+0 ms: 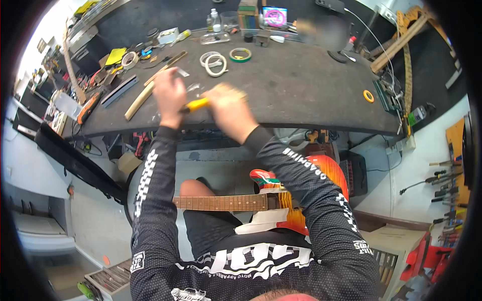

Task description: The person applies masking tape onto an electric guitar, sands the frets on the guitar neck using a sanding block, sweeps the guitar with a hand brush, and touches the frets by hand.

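Over the front part of the dark workbench [301,90], my right hand [228,108] is wrapped round a yellow-handled tool [197,104], blurred by motion. My left hand [169,95] is raised just left of the tool's dark end; its fingers are smeared, and whether it touches the tool is unclear. Across my lap lies an electric guitar, its fretted neck [221,202] pointing left and its orange sunburst body [296,219] partly under my right arm. A white cloth or sheet [263,220] rests at the neck joint.
Tape rolls [216,65] lie behind my hands. A wooden strip [139,101], a long dark block [119,90] and an orange-handled tool [89,108] are at the left. A small yellow ring [368,96] sits at the right. Bottles [215,22] stand at the back.
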`<state>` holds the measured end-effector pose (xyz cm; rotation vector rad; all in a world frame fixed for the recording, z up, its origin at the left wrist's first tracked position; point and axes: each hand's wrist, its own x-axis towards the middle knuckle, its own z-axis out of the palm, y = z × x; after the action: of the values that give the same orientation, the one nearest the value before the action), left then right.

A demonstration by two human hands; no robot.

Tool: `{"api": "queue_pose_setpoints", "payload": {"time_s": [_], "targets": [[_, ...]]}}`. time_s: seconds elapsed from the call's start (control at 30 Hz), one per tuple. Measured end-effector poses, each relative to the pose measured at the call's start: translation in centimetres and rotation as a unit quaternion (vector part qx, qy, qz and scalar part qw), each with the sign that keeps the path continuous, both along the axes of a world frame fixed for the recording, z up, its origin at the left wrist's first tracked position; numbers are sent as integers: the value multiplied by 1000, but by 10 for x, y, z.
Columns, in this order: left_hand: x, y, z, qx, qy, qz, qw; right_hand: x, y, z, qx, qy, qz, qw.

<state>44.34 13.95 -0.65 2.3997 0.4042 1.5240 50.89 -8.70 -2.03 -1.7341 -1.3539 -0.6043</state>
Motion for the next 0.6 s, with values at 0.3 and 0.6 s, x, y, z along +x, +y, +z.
{"api": "queue_pose_setpoints", "payload": {"time_s": [0.3,0.6], "targets": [[-201,39,-34,-220,-117,97,964,29,-129,58,-3,50,-108,993],[-324,-29,-108,-319,-77,123,937,33,-213,-1,-82,8,-407,910]]}}
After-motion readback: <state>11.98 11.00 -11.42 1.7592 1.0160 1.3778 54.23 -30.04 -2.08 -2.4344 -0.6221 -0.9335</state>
